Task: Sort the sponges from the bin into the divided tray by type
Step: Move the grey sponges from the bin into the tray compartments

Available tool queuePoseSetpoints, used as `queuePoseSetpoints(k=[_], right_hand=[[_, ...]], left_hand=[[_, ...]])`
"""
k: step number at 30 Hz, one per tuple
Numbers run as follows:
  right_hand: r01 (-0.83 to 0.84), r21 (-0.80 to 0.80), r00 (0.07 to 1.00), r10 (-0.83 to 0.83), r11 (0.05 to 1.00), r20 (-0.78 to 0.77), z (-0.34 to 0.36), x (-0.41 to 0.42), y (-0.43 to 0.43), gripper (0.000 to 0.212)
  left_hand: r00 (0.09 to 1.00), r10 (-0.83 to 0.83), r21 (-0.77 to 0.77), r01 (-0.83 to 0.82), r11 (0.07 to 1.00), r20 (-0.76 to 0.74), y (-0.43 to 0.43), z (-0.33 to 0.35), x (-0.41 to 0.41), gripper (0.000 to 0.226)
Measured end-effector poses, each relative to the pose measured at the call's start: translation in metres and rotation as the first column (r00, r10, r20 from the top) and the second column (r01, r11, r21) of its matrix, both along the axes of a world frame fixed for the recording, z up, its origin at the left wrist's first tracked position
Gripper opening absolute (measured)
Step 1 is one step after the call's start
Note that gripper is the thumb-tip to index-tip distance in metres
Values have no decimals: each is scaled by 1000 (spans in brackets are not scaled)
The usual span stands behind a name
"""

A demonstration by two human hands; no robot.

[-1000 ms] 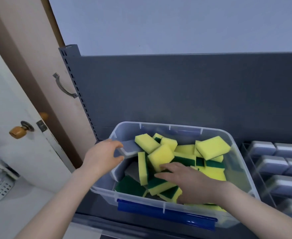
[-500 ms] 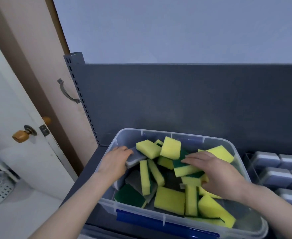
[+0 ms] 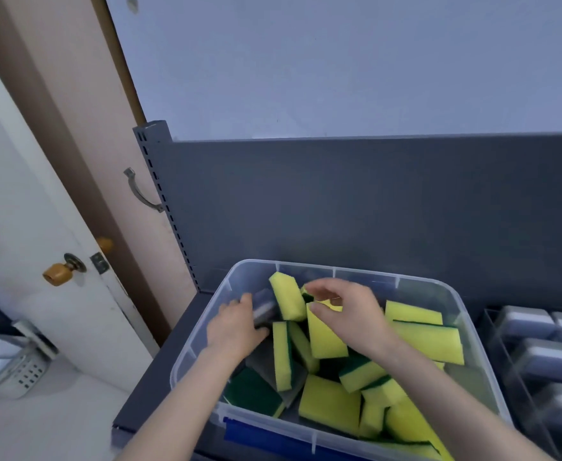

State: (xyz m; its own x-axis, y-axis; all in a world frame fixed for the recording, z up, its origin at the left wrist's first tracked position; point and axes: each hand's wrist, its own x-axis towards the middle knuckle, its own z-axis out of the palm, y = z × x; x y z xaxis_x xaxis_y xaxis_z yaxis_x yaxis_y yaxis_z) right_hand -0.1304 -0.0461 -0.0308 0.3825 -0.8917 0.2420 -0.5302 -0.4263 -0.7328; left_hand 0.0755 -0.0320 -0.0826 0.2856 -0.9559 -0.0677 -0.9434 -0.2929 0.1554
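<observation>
A clear plastic bin (image 3: 194, 344) with a blue front clip (image 3: 273, 435) is seen on a dark grey worktop (image 3: 146, 394), filled with a loose heap of yellow foam sponges backed in green scouring pad and a few grey ones. In the bin's far left corner a grey rectangular foam sponge (image 3: 266, 306) is gripped by the left hand (image 3: 236, 327), the fingers being curled over it; most of it is covered, so its long axis cannot be told. Over the bin's middle the right hand (image 3: 349, 314) is held half spread, fingers curved and thumb apart, with nothing plainly held; just beneath it an upright yellow sponge (image 3: 326, 341) is leaned, its long axis running from the bin's near side toward its far side. Just to the right of the bin a clear divided tray (image 3: 492, 331) is set, and grey sponges (image 3: 525, 321) are already laid in its visible compartments. The grey sponge is therefore judged to lie on the side of the bin away from the tray, so a carry across the whole bin is called for; the right hand is the nearer to the tray. No brand, label or writing can be read anywhere.
</observation>
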Motion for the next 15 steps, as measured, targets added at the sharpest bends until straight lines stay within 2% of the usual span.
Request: queuePoseSetpoints(k=[4, 8, 12, 15], right_hand=[[39, 129, 980, -63, 991, 188, -23, 15, -3, 26], [47, 272, 929, -142, 961, 341, -27, 8, -7, 24], [-159, 488, 853, -130, 858, 506, -17, 16, -2, 39], [-215, 483, 846, -85, 849, 526, -13, 22, 5, 41]], left_hand=[[998, 19, 6, -19, 1000, 64, 9, 7, 3, 58], [993, 18, -189, 4, 982, 113, 36, 29, 6, 69], [978, -131, -383, 185, 905, 163, 50, 50, -3, 76], [937, -290, -382, 344, 857, 195, 51, 54, -11, 85]])
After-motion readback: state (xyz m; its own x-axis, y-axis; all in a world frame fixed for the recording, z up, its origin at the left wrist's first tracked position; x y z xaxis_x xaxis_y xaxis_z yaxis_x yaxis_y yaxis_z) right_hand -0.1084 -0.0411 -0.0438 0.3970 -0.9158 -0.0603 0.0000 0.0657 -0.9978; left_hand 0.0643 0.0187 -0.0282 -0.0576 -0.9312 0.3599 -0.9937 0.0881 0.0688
